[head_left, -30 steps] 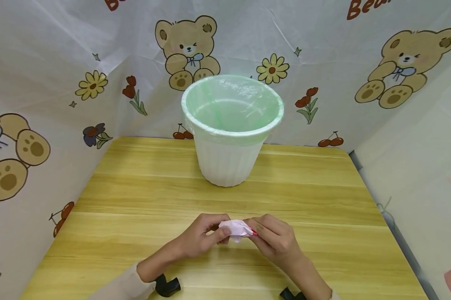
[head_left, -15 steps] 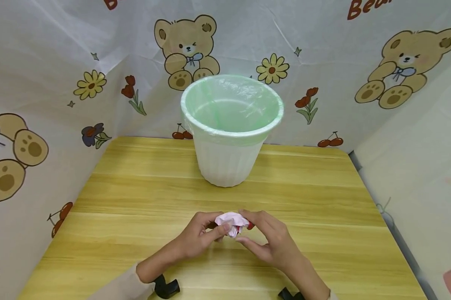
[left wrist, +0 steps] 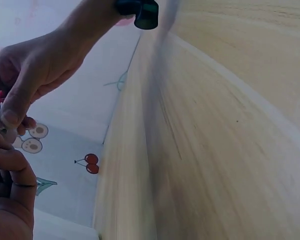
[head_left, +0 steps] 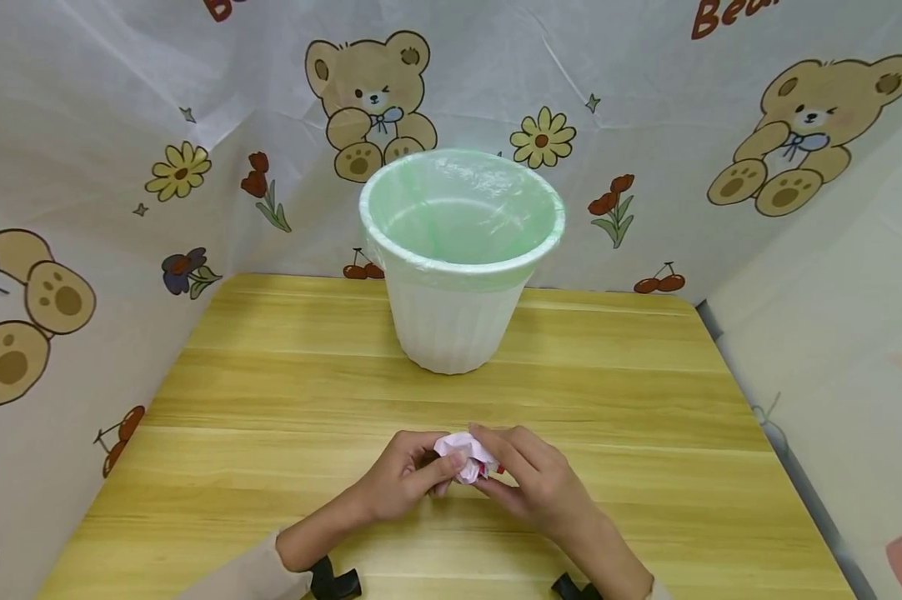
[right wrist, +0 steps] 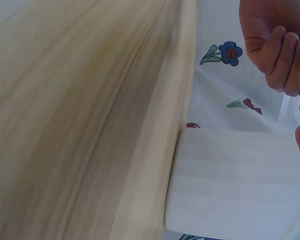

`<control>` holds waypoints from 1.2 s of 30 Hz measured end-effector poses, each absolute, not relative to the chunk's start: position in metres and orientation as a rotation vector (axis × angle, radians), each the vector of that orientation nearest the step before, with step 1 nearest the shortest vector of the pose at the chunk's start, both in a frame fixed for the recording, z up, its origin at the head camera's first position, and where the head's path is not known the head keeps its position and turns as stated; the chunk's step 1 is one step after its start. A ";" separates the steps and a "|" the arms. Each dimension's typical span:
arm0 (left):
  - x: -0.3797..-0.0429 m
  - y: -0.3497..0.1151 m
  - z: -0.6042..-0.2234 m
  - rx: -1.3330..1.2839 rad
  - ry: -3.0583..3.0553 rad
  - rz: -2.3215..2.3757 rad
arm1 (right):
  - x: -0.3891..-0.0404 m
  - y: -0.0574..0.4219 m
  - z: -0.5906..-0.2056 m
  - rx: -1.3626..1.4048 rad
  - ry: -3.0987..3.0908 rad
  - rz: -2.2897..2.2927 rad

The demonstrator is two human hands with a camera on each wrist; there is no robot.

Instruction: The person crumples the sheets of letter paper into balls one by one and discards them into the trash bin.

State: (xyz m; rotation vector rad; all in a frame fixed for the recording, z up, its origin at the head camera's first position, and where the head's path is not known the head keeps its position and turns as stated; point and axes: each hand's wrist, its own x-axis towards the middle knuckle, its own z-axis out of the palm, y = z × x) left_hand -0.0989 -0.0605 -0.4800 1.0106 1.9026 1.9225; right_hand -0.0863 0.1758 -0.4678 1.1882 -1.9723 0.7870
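Note:
A crumpled piece of pale pink paper [head_left: 460, 448] with red patches is held between both hands above the front of the table. My left hand [head_left: 398, 477] pinches its left side, thumb on top, the other fingers curled beneath. On the opposite side, my right hand [head_left: 535, 482] grips the paper between fingers and thumb, covering part of it. In the left wrist view the right hand [left wrist: 42, 65] meets the left hand [left wrist: 12, 190] at the frame's edge. The right wrist view shows the left hand's [right wrist: 277, 55] curled fingers; the paper is mostly out of frame there.
A white bin [head_left: 454, 325] lined with a thin green bag [head_left: 466, 217] stands on the wooden table [head_left: 271, 383] beyond the hands. Behind it hangs a cloth [head_left: 466, 83] printed with bears and flowers. Black wrist mounts [head_left: 336, 581] show near the front edge.
The paper has been turned and bunched into a more compact shape. My right fingers spread apart around it half a second ago, then closed on it again. The bin has stayed put.

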 end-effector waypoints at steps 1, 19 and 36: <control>-0.099 -0.060 -0.480 1.009 1.892 1.926 | -0.086 0.176 -0.467 1.190 -1.965 0.769; -0.102 -0.060 -0.476 1.038 2.335 1.681 | -0.086 0.182 -0.468 1.158 -1.907 0.729; -0.099 -0.067 -0.487 1.510 2.838 1.167 | -0.077 0.190 -0.465 1.245 -2.167 0.860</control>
